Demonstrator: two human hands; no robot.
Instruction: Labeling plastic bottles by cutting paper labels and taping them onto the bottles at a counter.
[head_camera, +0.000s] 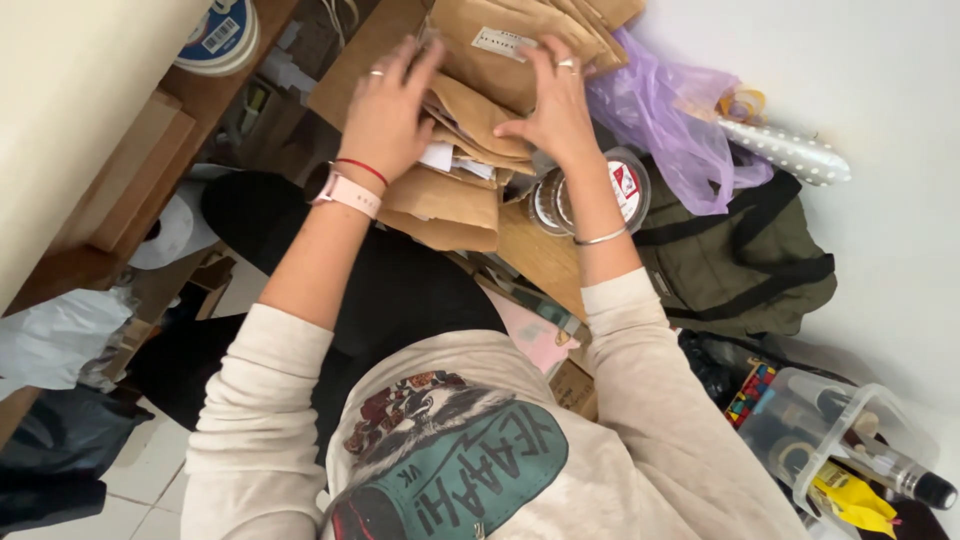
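A stack of brown paper envelopes (470, 130) lies on a wooden surface (540, 250) at the top centre. My left hand (388, 110) rests flat on the stack's left side, fingers spread; a pink watch and a red string circle its wrist. My right hand (555, 100) presses on the stack's right side, fingers curled over the upper envelopes; a ring and a thin metal bangle are on it. White paper slips (440, 157) stick out between the envelopes.
A clear lidded plastic tub (625, 190) sits right of the stack, beside a purple plastic bag (670, 120) and an olive backpack (740, 260). A clear bin (840, 440) with bottles stands at lower right. A tape roll (220, 35) and a paper roll (170, 230) are at left.
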